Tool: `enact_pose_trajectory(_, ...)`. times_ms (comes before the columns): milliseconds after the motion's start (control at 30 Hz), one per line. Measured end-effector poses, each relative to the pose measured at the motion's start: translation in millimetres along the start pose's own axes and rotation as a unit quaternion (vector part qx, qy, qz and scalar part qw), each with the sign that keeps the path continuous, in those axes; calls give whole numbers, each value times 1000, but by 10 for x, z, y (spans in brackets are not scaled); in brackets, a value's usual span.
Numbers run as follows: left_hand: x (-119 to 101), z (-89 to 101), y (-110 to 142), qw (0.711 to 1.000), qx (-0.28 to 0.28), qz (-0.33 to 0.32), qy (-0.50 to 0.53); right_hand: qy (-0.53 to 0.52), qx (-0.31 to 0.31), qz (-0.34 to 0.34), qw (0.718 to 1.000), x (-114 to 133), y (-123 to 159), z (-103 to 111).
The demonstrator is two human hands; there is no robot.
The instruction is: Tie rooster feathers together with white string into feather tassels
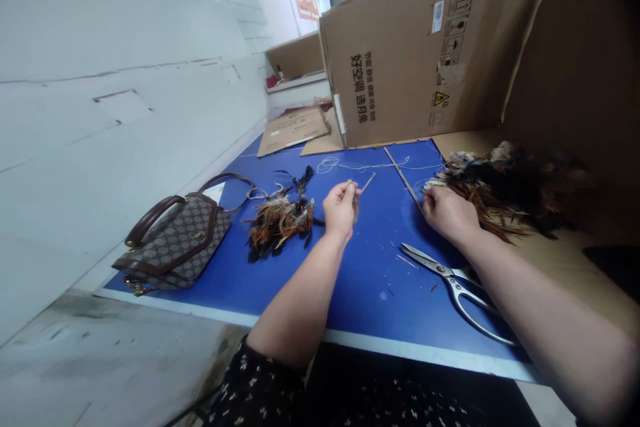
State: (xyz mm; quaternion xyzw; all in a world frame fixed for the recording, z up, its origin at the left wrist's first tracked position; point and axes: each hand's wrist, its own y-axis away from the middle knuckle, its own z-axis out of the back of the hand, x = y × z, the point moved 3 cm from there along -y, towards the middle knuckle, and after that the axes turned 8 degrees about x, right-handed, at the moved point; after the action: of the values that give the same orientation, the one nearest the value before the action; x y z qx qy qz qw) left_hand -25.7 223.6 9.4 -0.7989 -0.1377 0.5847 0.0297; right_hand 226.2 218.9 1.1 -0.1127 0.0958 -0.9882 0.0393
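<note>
My left hand (341,210) is closed in a pinch over the middle of the blue table. A thin brownish strip (369,181) sticks out from its fingertips; I cannot tell whether it is a trimmed feather. To the left lies a bunch of brown and black feathers (283,220). My right hand (450,215) has its fingers curled together beside a larger feather pile (505,180). What these fingers hold, if anything, is hidden. A long thin stick (400,170) runs up to them. Metal scissors (450,273) lie below, blades slightly apart, partly under my right forearm.
At the left edge of the blue tabletop (320,287) stands a patterned handbag (175,240). Loose pale thread (345,164) lies beyond my hands. A large cardboard box (410,60) rises behind, with flat cardboard (295,128) to its left. Small scraps dot the surface.
</note>
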Motion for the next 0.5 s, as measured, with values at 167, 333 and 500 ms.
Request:
enact_pose_trajectory(167,18,34,-32,1000,-15,-7,4,67,-71,63,993,24,64,154)
enact_pose_trajectory(333,31,28,-27,1000,-11,-20,-20,82,-90,121,985,155,140,220)
enact_pose_trajectory(500,70,36,-33,991,14,-62,-115,-21,-49,188,981,235,130,307)
